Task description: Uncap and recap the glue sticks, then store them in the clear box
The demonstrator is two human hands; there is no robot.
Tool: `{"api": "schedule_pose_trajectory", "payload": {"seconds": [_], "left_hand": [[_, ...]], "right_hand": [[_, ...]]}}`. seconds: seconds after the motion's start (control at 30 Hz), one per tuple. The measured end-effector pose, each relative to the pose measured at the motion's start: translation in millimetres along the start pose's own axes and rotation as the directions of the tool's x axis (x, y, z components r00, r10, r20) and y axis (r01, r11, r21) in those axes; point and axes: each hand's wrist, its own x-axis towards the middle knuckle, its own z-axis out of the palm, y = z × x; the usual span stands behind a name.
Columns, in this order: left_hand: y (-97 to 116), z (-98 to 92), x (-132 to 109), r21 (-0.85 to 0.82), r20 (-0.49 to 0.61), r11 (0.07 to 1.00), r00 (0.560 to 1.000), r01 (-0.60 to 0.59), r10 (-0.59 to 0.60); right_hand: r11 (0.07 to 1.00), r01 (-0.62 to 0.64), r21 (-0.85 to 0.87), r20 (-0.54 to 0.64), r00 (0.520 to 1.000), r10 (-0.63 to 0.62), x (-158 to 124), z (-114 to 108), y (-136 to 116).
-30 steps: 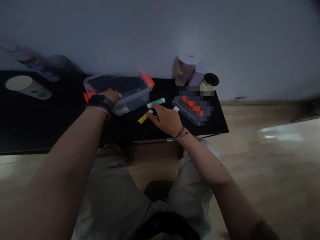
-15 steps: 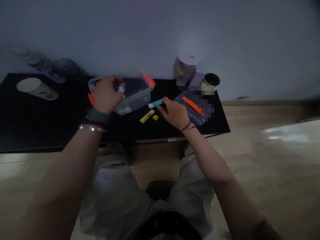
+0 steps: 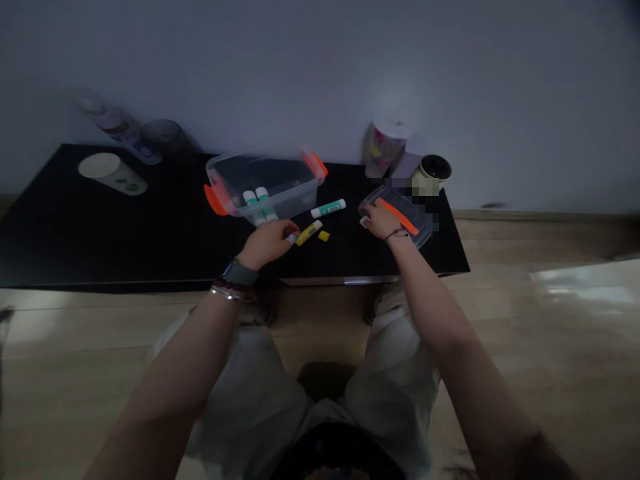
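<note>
Here we go, the left hand [image 3: 269,244] is down at the front of the black table [image 3: 45,213], fingers pinched narrow on a small white-and-blue object [image 3: 291,238], too small to make out properly. Right beside that pinch lies a yellow glue stick [image 3: 309,233], with a little yellow cap [image 3: 324,236] just past it.

Over on the right, the right hand [image 3: 383,222] sits on a clear lid [image 3: 400,210] with an orange strip, its fingers close together at the lid's left corner, touching a small white piece [image 3: 365,221]. Can't tell if they're gripping!

Behind the left hand is a clear plastic box [image 3: 280,180] with orange clips, two green-and-white glue sticks [image 3: 255,197] standing tilted inside. A third green-and-white glue stick [image 3: 328,208] lies on the table between box and lid.

Along the wall, there's a patterned cup [image 3: 386,150], a mug [image 3: 433,170], a dark glass [image 3: 163,139] and a bottle [image 3: 113,123], and a paper cup [image 3: 113,172] lies on its side on the table.
</note>
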Motion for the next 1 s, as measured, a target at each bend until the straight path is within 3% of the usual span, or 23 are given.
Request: {"api": "schedule_pose_trajectory", "payload": {"seconds": [0.27, 0.4, 0.5, 0.57, 0.73, 0.83, 1.0], "left_hand": [[25.8, -5.4, -8.2, 0.156, -0.020, 0.986, 0.998, 0.061, -0.059], [25.4, -3.5, -10.0, 0.125, -0.031, 0.991, 0.999, 0.044, -0.041], [19.3, 1.6, -6.1, -0.013, -0.064, 1.000, 0.998, -0.006, 0.005], [15.1, 6.4, -1.2, -0.140, -0.070, 0.990, 0.998, -0.015, 0.005], [10.9, 16.5, 9.4, -0.370, -0.059, 0.928, 0.998, -0.026, 0.005], [10.3, 18.5, 11.4, -0.466, -0.086, 0.881, 0.995, -0.084, 0.049], [4.6, 19.5, 14.6, -0.532, -0.148, 0.841, 0.989, -0.098, 0.021]], "right_hand": [[1.000, 0.013, -0.015, 0.122, 0.992, -0.011, 9.1, 17.9, -3.3], [0.999, 0.041, 0.012, 0.090, 0.995, -0.042, 10.8, 17.6, -10.1], [0.978, 0.139, 0.155, -0.013, 0.990, -0.139, 9.6, 15.3, -21.0], [0.914, 0.237, 0.331, -0.090, 0.972, -0.219, 8.3, 15.3, -31.5], [0.641, 0.376, 0.669, -0.190, 0.920, -0.342, 5.2, 21.9, -62.2], [0.554, 0.428, 0.714, -0.244, 0.894, -0.376, 3.2, 24.7, -77.4], [0.495, 0.482, 0.723, -0.280, 0.859, -0.428, 9.9, 26.2, -86.3]]}}
